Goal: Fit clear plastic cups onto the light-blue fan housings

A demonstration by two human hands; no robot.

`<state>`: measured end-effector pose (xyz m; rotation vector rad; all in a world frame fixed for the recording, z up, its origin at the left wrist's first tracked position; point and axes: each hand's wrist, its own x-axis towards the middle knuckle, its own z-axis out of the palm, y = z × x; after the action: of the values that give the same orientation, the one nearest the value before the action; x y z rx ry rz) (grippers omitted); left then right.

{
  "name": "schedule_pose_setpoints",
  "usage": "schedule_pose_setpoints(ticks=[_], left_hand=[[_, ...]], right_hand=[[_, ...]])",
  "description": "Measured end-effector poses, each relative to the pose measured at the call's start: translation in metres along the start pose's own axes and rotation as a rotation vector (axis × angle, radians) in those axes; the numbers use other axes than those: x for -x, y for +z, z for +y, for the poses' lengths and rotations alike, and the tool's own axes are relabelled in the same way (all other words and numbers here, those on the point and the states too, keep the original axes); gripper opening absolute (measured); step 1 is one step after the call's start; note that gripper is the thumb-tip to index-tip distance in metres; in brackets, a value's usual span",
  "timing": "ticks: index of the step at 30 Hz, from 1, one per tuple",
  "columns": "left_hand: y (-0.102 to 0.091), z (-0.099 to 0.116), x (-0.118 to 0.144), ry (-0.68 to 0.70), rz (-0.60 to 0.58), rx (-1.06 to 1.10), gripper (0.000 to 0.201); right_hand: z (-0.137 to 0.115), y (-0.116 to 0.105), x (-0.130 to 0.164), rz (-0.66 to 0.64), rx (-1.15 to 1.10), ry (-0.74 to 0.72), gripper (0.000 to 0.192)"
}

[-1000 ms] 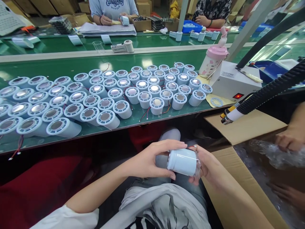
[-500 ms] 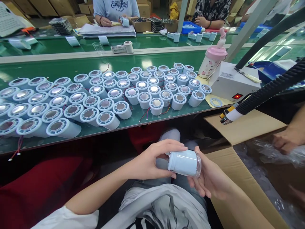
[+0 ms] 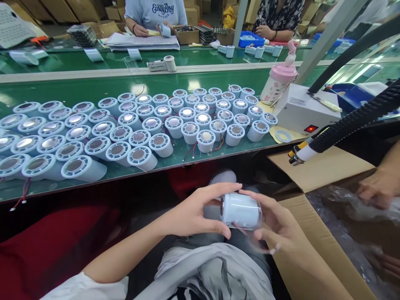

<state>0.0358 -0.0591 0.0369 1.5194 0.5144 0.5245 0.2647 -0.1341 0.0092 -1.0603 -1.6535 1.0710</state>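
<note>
Above my lap I hold a light-blue cylindrical housing (image 3: 242, 210) on its side, with a glossy clear plastic layer around it. My left hand (image 3: 198, 210) curls round its left end, fingers above and thumb below. My right hand (image 3: 281, 223) grips the right end, fingertips on top and thumb underneath. A thin wire with a small white plug (image 3: 275, 249), blurred by motion, hangs below the housing near my right thumb. Similar light-blue housings (image 3: 142, 156) stand in rows on the green bench (image 3: 103, 85), several with red and black wires showing.
A grey box with a red switch (image 3: 309, 108) and a pink-lidded bottle (image 3: 278, 81) stand at the bench's right. A black hose (image 3: 350, 121) crosses there. An open carton (image 3: 312, 246) holds clear plastic, with another person's hand (image 3: 378, 187) over it. Co-workers sit opposite.
The housing has turned in my hands, and its wire now shows below. My right hand has moved from supporting underneath to gripping the right end, fingers on top.
</note>
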Motion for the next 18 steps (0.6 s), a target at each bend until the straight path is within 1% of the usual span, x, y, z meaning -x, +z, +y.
schedule_pose_setpoints(ticks=[2,4,9,12,14,15,16,17,18], left_hand=[[0.000,-0.001,0.000,0.054,-0.018,-0.002,0.074],[0.000,-0.001,0.002,0.034,-0.042,0.042,0.071],[0.000,-0.007,0.004,-0.098,-0.060,0.168,0.076],[0.005,-0.019,0.002,-0.151,-0.078,0.236,0.077],[0.009,-0.031,0.000,-0.218,-0.060,0.284,0.074],[0.009,-0.035,-0.001,-0.270,-0.044,0.293,0.072],[0.007,-0.038,-0.002,-0.322,-0.032,0.290,0.069],[0.000,-0.039,-0.004,-0.361,-0.023,0.265,0.068],[-0.010,-0.037,-0.006,-0.373,-0.013,0.222,0.065]], right_hand=[[-0.002,0.001,0.000,0.029,-0.185,0.157,0.044],[-0.003,0.000,0.001,0.041,-0.239,0.232,0.041],[0.001,0.000,0.003,0.096,-0.149,0.223,0.048],[0.011,0.011,0.005,0.114,-0.241,0.283,0.045],[0.017,0.020,0.006,0.086,-0.340,0.358,0.048],[0.020,0.022,0.006,0.046,-0.360,0.384,0.052],[0.024,0.021,0.005,0.003,-0.319,0.390,0.054],[0.028,0.016,0.005,-0.018,-0.223,0.383,0.054],[0.032,0.006,0.004,-0.005,-0.085,0.374,0.052]])
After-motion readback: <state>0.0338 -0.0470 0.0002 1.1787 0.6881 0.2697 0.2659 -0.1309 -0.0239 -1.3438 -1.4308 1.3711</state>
